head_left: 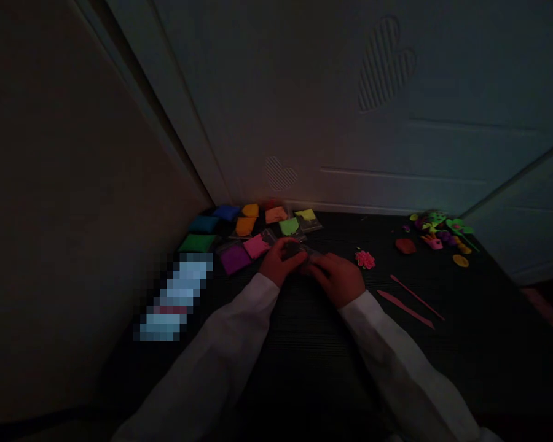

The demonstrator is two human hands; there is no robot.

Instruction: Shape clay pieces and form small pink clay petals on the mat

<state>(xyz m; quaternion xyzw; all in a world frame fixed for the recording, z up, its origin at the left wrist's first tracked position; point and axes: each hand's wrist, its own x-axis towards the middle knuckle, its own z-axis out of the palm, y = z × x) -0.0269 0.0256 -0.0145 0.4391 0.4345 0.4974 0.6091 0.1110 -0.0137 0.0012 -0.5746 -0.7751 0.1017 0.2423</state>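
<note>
Above the dark table, my left hand (280, 264) is closed on a small clear plastic bag (309, 250) that looks dark inside. My right hand (340, 280) pinches the bag's right side. The fingers partly cover the bag, and dim light hides its contents. Just beyond and left of my left hand lie a pink clay packet (256, 245), a purple clay packet (234, 259) and a light green clay packet (289, 226). To the right of my right hand sits a small pink clay flower (365, 259).
A pink modelling knife (406, 309) and a thin pink stick tool (417, 297) lie at right. Behind them are a brownish-red lump (405, 246) and several colourful clay figures (435, 233). More packets, including a green one (197, 243), and a lit blurred screen (177, 298) lie at left. A white panel (304, 123) rises behind.
</note>
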